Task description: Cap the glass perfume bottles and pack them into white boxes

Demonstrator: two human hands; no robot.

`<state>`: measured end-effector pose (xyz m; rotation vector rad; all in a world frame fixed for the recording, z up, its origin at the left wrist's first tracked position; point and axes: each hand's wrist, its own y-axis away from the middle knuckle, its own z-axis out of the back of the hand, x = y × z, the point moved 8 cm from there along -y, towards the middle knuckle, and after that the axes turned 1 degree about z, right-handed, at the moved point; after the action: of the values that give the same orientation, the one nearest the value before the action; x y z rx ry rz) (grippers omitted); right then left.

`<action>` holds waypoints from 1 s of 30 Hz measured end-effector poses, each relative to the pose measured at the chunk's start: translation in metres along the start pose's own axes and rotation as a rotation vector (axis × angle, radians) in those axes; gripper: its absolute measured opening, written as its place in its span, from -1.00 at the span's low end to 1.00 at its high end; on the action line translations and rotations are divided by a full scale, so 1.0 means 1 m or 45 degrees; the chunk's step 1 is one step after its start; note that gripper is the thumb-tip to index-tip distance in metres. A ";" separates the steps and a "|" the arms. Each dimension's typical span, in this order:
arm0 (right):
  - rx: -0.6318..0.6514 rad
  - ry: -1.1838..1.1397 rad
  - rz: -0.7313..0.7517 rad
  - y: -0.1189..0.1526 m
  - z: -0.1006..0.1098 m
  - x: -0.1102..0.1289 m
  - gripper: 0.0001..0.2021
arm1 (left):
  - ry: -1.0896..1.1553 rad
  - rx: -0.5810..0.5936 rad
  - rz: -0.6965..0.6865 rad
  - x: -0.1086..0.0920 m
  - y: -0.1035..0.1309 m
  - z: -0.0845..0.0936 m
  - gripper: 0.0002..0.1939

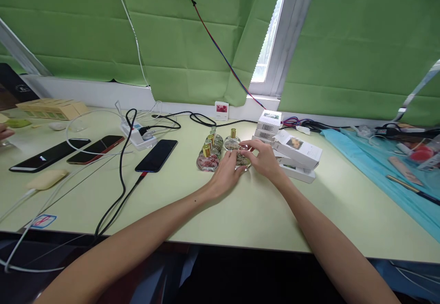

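My left hand and my right hand are closed around a small glass perfume bottle that stands on the table. The right fingers curl over its top, and its cap is mostly hidden by them. Just behind it stands another perfume bottle with a gold cap. To the left, several more bottles form a row running away from me, the front perfume bottle being pinkish with a gold cap. Close to my right hand, several white boxes lie stacked, some of them tilted.
A black phone on a cable, two more phones, a power strip and loose cords lie left. Yellow boxes stand farther back. Another person's hand shows at the left edge. Blue plastic sheeting covers the right side.
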<state>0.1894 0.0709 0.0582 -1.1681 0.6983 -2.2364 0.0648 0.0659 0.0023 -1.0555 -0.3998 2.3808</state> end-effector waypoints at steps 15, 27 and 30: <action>-0.081 0.120 0.019 0.000 -0.001 -0.001 -0.92 | -0.014 0.016 -0.019 0.000 -0.001 -0.001 -0.75; -0.145 0.245 -0.058 0.001 -0.004 -0.001 -0.72 | -0.019 -0.019 -0.007 0.003 -0.002 -0.001 -0.72; -0.149 0.284 -0.068 0.001 -0.005 -0.001 -0.71 | -0.027 -0.015 0.000 0.002 -0.002 -0.001 -0.72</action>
<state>0.1858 0.0716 0.0548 -1.0102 0.9059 -2.4236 0.0650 0.0682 0.0015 -1.0364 -0.4213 2.3940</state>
